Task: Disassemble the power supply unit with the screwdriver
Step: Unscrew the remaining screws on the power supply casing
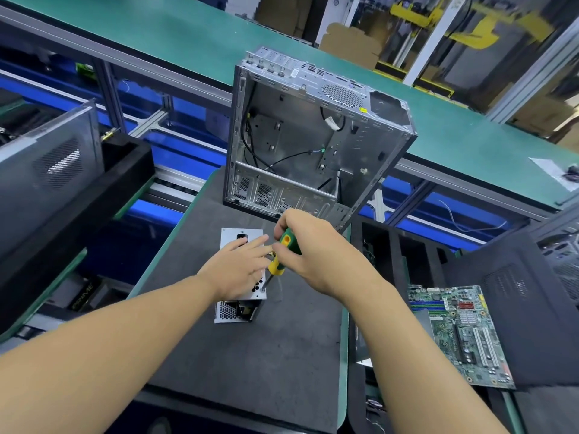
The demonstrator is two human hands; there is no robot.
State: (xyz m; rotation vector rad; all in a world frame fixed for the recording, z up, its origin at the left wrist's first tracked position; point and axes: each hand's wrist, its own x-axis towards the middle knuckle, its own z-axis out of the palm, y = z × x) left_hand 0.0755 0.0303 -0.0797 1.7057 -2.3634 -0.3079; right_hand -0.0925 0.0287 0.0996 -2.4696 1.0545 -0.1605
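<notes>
— So where did the power supply unit [228, 311] sit, and how did it handle?

— Flat on the dark surface [250, 364], just in front of the empty case [300, 136]. I judged it a stiff metal box, heavy for its bulk, with slick faces (and probably sharp edges). My left hand [238, 266] lay on its top, fingers [254, 245] straight and close together, pressing down.

— And the other?

— My right hand [313, 255] curled round the screwdriver [276, 267], whose tip was on a corner screw [262, 289]. The flat top seemed the safest place to hold.

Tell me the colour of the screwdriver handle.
The screwdriver handle is green and yellow, seen best in the head view.
</notes>
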